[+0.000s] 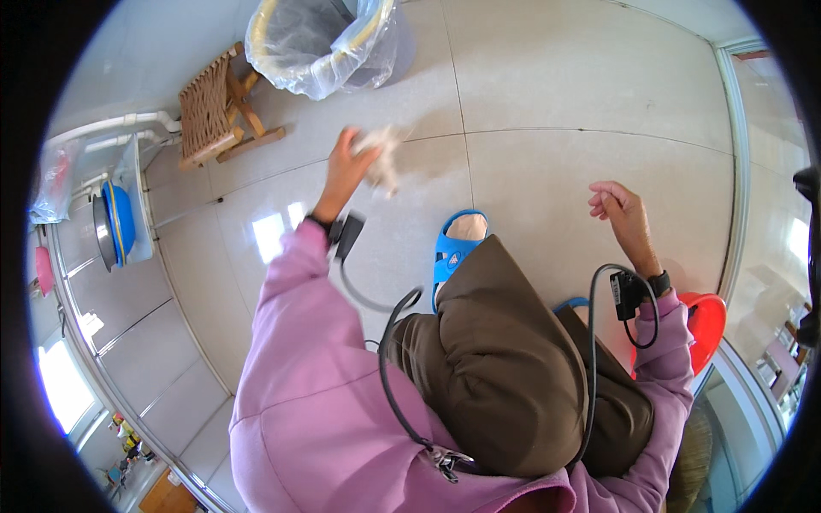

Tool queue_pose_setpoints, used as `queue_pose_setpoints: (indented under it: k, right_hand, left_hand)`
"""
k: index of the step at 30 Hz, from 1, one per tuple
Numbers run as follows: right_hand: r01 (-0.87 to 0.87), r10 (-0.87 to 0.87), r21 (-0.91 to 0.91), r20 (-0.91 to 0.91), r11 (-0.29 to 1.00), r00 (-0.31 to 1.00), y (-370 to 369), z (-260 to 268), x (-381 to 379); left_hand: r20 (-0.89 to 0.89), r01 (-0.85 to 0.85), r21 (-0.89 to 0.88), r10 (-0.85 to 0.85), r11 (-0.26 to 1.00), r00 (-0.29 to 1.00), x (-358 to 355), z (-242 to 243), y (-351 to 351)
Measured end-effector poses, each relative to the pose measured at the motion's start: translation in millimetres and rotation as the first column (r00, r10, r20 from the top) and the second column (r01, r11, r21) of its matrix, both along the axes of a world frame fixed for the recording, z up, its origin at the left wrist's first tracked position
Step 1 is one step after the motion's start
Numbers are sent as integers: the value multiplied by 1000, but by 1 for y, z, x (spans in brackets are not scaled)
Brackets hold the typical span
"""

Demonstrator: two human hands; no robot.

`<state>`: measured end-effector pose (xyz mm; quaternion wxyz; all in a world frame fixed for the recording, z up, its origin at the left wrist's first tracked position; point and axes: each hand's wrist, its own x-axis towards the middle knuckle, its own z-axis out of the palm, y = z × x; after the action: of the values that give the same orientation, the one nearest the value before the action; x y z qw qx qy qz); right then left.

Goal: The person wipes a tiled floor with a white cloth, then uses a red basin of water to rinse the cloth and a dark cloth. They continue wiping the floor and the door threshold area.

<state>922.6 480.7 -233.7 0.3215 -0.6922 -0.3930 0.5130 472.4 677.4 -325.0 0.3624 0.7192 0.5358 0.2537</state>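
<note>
My left hand [349,168] grips a crumpled, whitish cloth-like item [383,160], blurred, held out over the tiled floor [545,83]. A bin lined with a clear plastic bag [314,70] stands beyond that hand. My right hand [617,208] is out to the right over the floor with its fingers loosely curled, touching nothing. Both wrists wear black straps with small boxes and cables. Between the hands a foot in a blue sandal [452,253] rests on the floor.
A folding wooden stool with a woven seat [208,109] stands at the upper left by white pipes [115,125]. Blue and grey basins [118,221] lean upright at the left. A red basin [709,327] sits beside my right forearm, near a door frame [741,173].
</note>
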Motion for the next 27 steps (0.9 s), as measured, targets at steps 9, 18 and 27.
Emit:
queue_pose_setpoints:
  k: [9, 18, 27]
  right_hand:
    - [-181, 182, 41, -40, 983, 982, 17, -4, -24]
    - [-47, 46, 61, 24, 997, 999, -11, 7, -6]
    - [115, -108, 153, -54, 982, 993, 0, 19, 51]
  left_hand:
    - [-220, -315, 195, 355, 929, 909, 60, -67, -83]
    - [327, 352, -430, -219, 831, 919, 297, -30, 45]
    - [551, 460, -600, -79, 654, 831, 271, 74, -13]
